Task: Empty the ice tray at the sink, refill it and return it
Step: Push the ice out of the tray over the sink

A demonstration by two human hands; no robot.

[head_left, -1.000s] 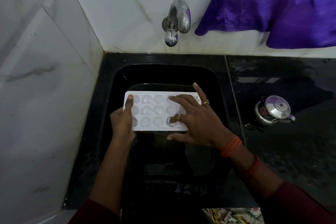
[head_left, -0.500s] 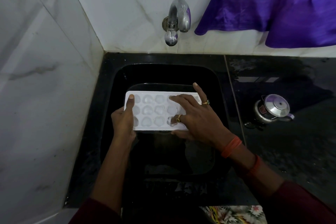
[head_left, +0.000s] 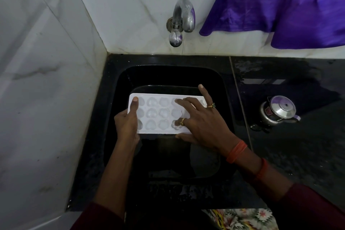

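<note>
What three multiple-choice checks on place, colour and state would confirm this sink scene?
1. The ice tray is: A) on the counter; B) over the sink; C) in a freezer.
2. The hanging cloth is: A) purple; B) green; C) white.
3. The left hand: A) hangs idle; B) turns the tap; C) grips the tray's end.
Answers: B, the black basin shows past the tray's edges; A, purple folds hang at upper right; C, its thumb lies on top of the tray's left end.
</note>
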